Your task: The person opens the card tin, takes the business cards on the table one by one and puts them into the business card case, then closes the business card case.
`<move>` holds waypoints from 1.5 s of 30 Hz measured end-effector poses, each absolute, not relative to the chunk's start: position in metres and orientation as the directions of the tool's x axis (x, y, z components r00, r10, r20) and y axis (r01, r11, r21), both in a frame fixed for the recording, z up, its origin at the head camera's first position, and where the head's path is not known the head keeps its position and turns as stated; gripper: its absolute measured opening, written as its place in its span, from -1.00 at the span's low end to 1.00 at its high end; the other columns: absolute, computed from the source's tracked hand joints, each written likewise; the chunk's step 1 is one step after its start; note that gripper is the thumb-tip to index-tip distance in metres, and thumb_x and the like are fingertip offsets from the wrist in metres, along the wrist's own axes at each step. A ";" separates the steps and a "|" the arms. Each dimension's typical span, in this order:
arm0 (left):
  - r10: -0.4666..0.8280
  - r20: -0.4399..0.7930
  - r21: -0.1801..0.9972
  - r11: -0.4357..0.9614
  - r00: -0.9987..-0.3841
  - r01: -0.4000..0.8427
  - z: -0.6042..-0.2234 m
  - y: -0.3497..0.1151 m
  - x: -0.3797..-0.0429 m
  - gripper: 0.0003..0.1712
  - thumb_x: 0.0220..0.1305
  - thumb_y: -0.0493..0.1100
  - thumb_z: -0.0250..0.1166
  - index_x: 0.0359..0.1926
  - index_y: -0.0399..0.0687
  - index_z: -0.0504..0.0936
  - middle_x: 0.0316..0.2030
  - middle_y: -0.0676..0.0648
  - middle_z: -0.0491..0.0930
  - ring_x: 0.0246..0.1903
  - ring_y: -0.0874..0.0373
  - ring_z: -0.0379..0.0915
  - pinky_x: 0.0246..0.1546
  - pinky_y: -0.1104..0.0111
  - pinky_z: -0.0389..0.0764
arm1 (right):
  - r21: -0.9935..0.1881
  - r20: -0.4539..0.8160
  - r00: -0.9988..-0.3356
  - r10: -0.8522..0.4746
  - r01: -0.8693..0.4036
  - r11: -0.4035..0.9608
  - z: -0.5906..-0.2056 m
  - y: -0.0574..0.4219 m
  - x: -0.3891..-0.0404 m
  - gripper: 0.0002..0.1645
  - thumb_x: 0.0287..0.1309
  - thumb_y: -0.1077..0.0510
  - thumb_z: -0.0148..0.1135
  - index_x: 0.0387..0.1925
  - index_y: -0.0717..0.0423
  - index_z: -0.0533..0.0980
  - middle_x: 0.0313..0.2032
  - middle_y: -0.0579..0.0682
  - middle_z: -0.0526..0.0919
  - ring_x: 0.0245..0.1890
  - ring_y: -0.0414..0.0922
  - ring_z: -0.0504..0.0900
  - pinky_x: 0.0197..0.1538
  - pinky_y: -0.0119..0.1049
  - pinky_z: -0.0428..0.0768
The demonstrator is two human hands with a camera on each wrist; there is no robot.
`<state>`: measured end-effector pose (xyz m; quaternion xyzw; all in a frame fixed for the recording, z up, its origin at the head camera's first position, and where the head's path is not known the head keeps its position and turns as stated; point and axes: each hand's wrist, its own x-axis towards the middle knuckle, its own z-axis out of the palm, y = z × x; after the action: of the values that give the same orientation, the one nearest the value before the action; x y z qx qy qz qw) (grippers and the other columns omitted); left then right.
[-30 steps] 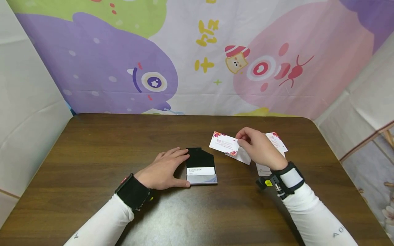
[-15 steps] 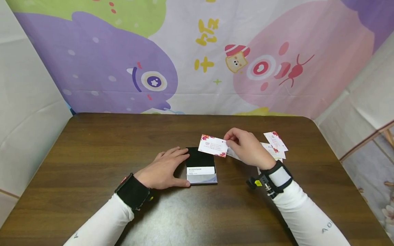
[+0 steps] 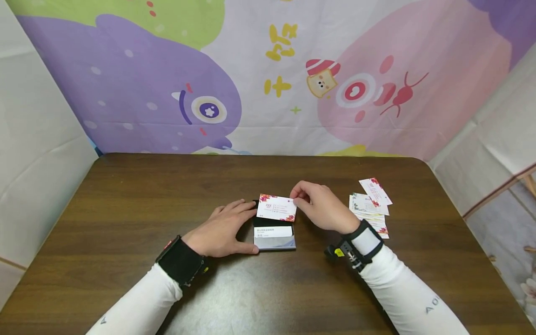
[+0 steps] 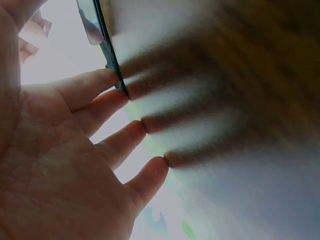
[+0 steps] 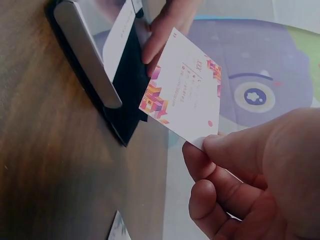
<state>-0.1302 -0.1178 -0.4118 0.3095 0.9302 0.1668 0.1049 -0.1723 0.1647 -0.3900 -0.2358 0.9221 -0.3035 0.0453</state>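
In the head view a business card holder (image 3: 274,244) with a silver front and black inner flap lies unfolded on the table, a white card (image 3: 272,231) poking out of its pocket. My left hand (image 3: 222,230) rests along its left side, fingers extended; in the left wrist view several fingertips touch the tabletop and the holder's edge. Between thumb and forefinger my right hand (image 3: 324,207) pinches a white business card (image 3: 276,208) with red and orange flower corners. That card hovers over the black flap, as the right wrist view also shows, tilted and apart from the pocket.
To the right of my right hand, several overlapping business cards (image 3: 369,204) lie on the brown wooden table (image 3: 167,186). A cartoon-printed cloth (image 3: 259,93) hangs behind the table's far edge.
My right hand has carried the pinched card leftward from beside the loose cards to above the holder's flap. The left hand and the holder have stayed in place.
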 end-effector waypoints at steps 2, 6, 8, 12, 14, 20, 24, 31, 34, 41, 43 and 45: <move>0.609 -0.090 0.375 0.753 -0.788 0.540 -0.411 -0.118 -0.130 0.12 0.05 0.46 0.34 0.49 -0.06 0.30 0.49 -0.07 0.15 0.49 -0.10 -0.10 0.31 -0.14 0.07 | -0.584 0.050 -0.883 -0.467 -0.405 0.703 -0.392 0.163 -0.172 -0.94 0.37 0.13 0.19 -0.16 -0.04 0.54 -0.37 -0.14 0.56 -0.36 -0.14 0.50 -0.27 -0.25 0.51; 0.610 -0.085 0.372 0.753 -0.788 0.543 -0.412 -0.118 -0.130 0.13 0.04 0.47 0.34 0.49 -0.04 0.29 0.49 -0.07 0.15 0.48 -0.10 -0.08 0.30 -0.14 0.09 | -0.584 0.033 -0.880 -0.473 -0.402 0.706 -0.394 0.160 -0.171 -0.94 0.37 0.13 0.19 -0.16 -0.05 0.54 -0.36 -0.14 0.56 -0.36 -0.14 0.50 -0.27 -0.25 0.52; 0.608 -0.090 0.372 0.755 -0.789 0.540 -0.413 -0.118 -0.131 0.13 0.04 0.48 0.33 0.50 -0.03 0.29 0.49 -0.05 0.15 0.48 -0.09 -0.09 0.30 -0.14 0.09 | -0.583 0.032 -0.879 -0.476 -0.403 0.705 -0.396 0.158 -0.171 -0.95 0.37 0.13 0.19 -0.17 -0.05 0.54 -0.37 -0.15 0.56 -0.36 -0.14 0.50 -0.27 -0.25 0.52; 0.601 -0.114 0.367 0.765 -0.791 0.529 -0.414 -0.117 -0.132 0.13 0.05 0.50 0.30 0.51 0.00 0.28 0.50 -0.03 0.13 0.49 -0.08 -0.11 0.31 -0.13 0.08 | -0.571 0.032 -0.873 -0.486 -0.415 0.708 -0.399 0.157 -0.171 -0.96 0.36 0.13 0.19 -0.19 -0.06 0.54 -0.39 -0.17 0.56 -0.38 -0.17 0.50 -0.28 -0.26 0.51; 0.597 -0.125 0.363 0.771 -0.792 0.523 -0.414 -0.117 -0.132 0.13 0.05 0.51 0.29 0.51 0.01 0.28 0.50 -0.03 0.13 0.49 -0.06 -0.11 0.32 -0.12 0.07 | -0.564 0.026 -0.870 -0.493 -0.420 0.711 -0.400 0.157 -0.171 -0.96 0.36 0.14 0.18 -0.19 -0.06 0.54 -0.39 -0.17 0.56 -0.38 -0.18 0.50 -0.28 -0.26 0.51; 0.596 -0.126 0.359 0.773 -0.793 0.523 -0.413 -0.117 -0.132 0.13 0.06 0.51 0.29 0.50 -0.01 0.29 0.50 -0.04 0.13 0.49 -0.05 -0.11 0.32 -0.12 0.07 | -0.554 0.002 -0.862 -0.507 -0.423 0.717 -0.402 0.158 -0.169 -0.93 0.37 0.14 0.17 -0.17 -0.06 0.55 -0.37 -0.18 0.56 -0.38 -0.17 0.50 -0.28 -0.25 0.50; 0.596 -0.123 0.358 0.772 -0.794 0.524 -0.413 -0.117 -0.132 0.13 0.05 0.51 0.29 0.50 -0.01 0.29 0.50 -0.03 0.13 0.49 -0.04 -0.11 0.33 -0.11 0.07 | -0.545 -0.009 -0.860 -0.511 -0.424 0.724 -0.403 0.158 -0.167 -0.93 0.37 0.14 0.18 -0.17 -0.07 0.56 -0.36 -0.19 0.57 -0.37 -0.18 0.51 -0.26 -0.26 0.50; 0.608 -0.102 0.367 0.759 -0.787 0.538 -0.414 -0.117 -0.132 0.11 0.06 0.49 0.31 0.49 -0.04 0.31 0.50 -0.04 0.15 0.49 -0.08 -0.10 0.31 -0.12 0.08 | -0.525 0.013 -0.847 -0.532 -0.458 0.717 -0.406 0.156 -0.164 -0.92 0.34 0.14 0.17 -0.22 -0.06 0.58 -0.40 -0.22 0.56 -0.40 -0.22 0.50 -0.28 -0.29 0.50; 0.610 -0.102 0.368 0.757 -0.786 0.540 -0.414 -0.117 -0.132 0.12 0.06 0.49 0.30 0.49 -0.04 0.31 0.50 -0.03 0.14 0.49 -0.07 -0.10 0.31 -0.12 0.08 | -0.520 0.025 -0.838 -0.546 -0.477 0.708 -0.407 0.156 -0.163 -0.92 0.32 0.15 0.17 -0.24 -0.08 0.58 -0.43 -0.23 0.55 -0.43 -0.23 0.49 -0.31 -0.29 0.49; 0.612 -0.102 0.371 0.755 -0.784 0.541 -0.414 -0.118 -0.131 0.12 0.06 0.49 0.31 0.49 -0.05 0.31 0.50 -0.05 0.14 0.49 -0.09 -0.10 0.32 -0.13 0.07 | -0.511 0.017 -0.829 -0.559 -0.488 0.708 -0.409 0.156 -0.159 -0.92 0.28 0.16 0.21 -0.27 -0.10 0.59 -0.42 -0.24 0.53 -0.42 -0.24 0.48 -0.31 -0.29 0.49; 0.614 -0.097 0.371 0.752 -0.783 0.544 -0.414 -0.118 -0.131 0.12 0.06 0.49 0.31 0.48 -0.06 0.31 0.49 -0.05 0.15 0.49 -0.09 -0.10 0.31 -0.14 0.07 | -0.503 0.018 -0.826 -0.563 -0.494 0.710 -0.410 0.156 -0.158 -0.93 0.27 0.15 0.22 -0.28 -0.12 0.59 -0.42 -0.24 0.53 -0.41 -0.24 0.48 -0.31 -0.29 0.48; 0.615 -0.095 0.372 0.752 -0.783 0.545 -0.414 -0.118 -0.132 0.12 0.06 0.49 0.31 0.48 -0.06 0.31 0.49 -0.05 0.15 0.49 -0.09 -0.10 0.31 -0.14 0.07 | -0.491 0.019 -0.823 -0.568 -0.502 0.712 -0.411 0.156 -0.158 -0.93 0.26 0.14 0.24 -0.28 -0.14 0.59 -0.41 -0.25 0.53 -0.40 -0.24 0.48 -0.29 -0.29 0.47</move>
<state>-0.1317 -0.1183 -0.4138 0.3117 0.9298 0.1643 0.1061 -0.1575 0.1560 -0.4112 -0.2899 0.9227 -0.2453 0.0668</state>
